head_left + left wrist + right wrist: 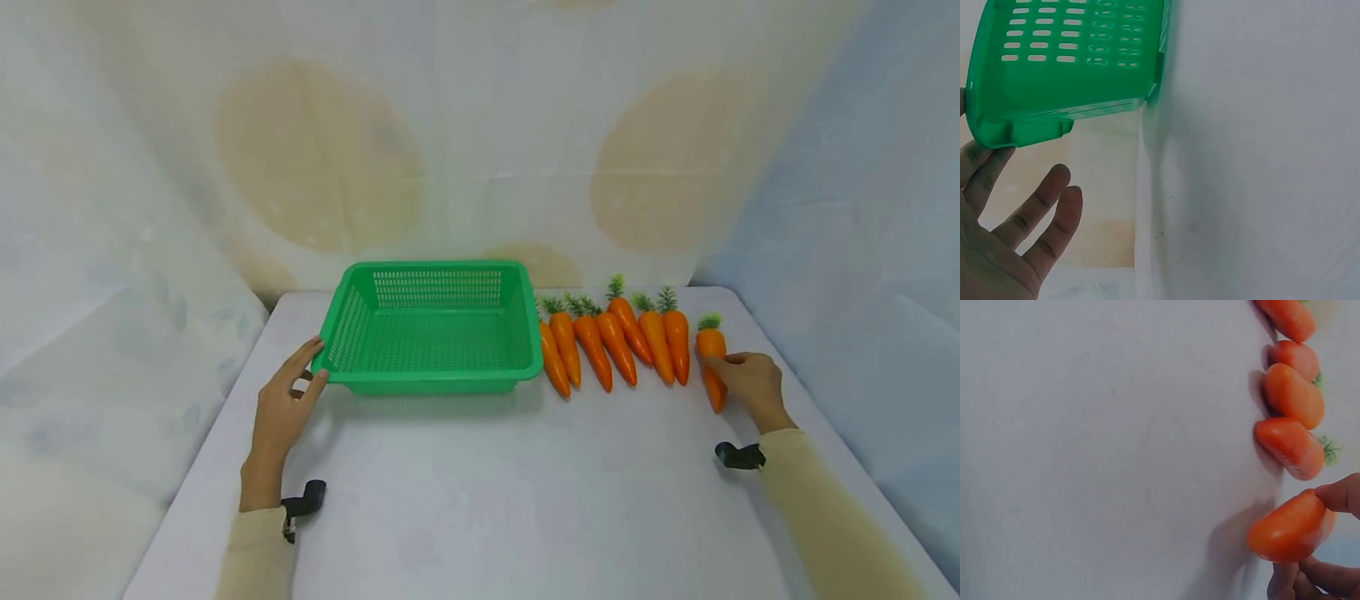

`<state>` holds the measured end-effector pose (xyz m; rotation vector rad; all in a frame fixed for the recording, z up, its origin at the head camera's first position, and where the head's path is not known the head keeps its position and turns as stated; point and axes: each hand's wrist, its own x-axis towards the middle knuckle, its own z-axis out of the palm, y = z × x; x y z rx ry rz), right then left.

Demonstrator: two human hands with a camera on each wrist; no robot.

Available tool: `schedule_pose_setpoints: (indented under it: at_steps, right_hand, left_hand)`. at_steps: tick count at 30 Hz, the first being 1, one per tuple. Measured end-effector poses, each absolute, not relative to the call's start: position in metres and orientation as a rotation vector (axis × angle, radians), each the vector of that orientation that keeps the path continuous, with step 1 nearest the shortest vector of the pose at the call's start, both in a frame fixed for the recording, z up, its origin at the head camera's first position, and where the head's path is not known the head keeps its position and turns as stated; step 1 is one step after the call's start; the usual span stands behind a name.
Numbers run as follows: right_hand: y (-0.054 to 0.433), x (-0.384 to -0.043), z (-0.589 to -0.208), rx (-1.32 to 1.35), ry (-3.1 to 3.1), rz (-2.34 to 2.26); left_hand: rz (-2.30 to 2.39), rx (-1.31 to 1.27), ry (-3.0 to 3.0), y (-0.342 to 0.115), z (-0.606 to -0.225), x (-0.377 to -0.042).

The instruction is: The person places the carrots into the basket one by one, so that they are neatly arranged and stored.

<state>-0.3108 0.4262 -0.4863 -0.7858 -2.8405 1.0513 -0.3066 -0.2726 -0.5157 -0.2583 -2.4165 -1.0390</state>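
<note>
A green plastic basket (435, 379) with slotted sides stands on the white table. My left hand (283, 408) holds the rim at its front left corner; in the left wrist view, two fingers (988, 178) are at the rim's underside while the other two stick out free. On the far right, my right hand (753, 385) grips an orange carrot (711, 343) with a green leafy top. Thumb and fingers are on either side of that carrot (1291, 528) in the right wrist view, where a shadow lies beside it.
Several more carrots (592, 346) lie in a row between the basket and my right hand, tops toward the back. Pale patterned cloth (487, 125) hangs behind the table, with more cloth on both sides. The table's surface (487, 492) stretches toward me in front.
</note>
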Motion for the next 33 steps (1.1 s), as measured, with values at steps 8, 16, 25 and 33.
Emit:
schedule_pose_setpoints:
  at_steps: [8,16,25,33]
  right_hand:
    - [0.425,-0.297,-0.467,-0.679,-2.830,1.100]
    - [0.405,-0.293,-0.442,-0.632,-2.809,1.125]
    - [0.371,-0.299,-0.416,-0.558,-2.846,1.154]
    - [0.331,-0.308,-0.396,-0.495,-2.856,1.187]
  left_hand:
    - [-1.060,-0.283,-2.372,-0.273,-0.514,-0.306]
    - [-1.077,-0.285,-2.386,-0.271,-0.515,-0.302]
    - [-1.068,-0.276,-2.406,-0.269,-0.514,-0.300]
    - [-1.046,-0.277,-2.424,-0.270,-0.515,-0.300]
